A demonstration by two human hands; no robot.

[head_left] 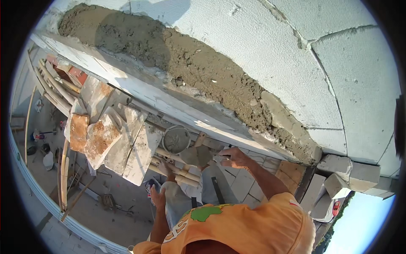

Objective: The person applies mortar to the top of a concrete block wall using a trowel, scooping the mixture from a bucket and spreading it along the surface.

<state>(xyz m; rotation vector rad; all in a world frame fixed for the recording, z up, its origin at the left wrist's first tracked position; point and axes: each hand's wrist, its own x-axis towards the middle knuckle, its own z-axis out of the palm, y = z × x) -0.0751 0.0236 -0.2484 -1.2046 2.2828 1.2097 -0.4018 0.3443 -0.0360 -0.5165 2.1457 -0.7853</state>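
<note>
My right hand is closed round the handle of a trowel. Its flat blade, which looks grey with mortar, lies just right of a round bucket holding wet grey mortar. Lower and to the left, my left hand has its fingers apart and nothing in it, beside my bent leg. Above both hands, a long bed of wet, rough mortar runs along the ledge at the foot of the white block wall. Part of the trowel handle is hidden by my fingers.
Several stone slabs, some rust-stained, lie on bamboo poles at left. Far below is a lower floor with scattered poles and tools. Loose grey blocks stand at the right end, next to the building's edge.
</note>
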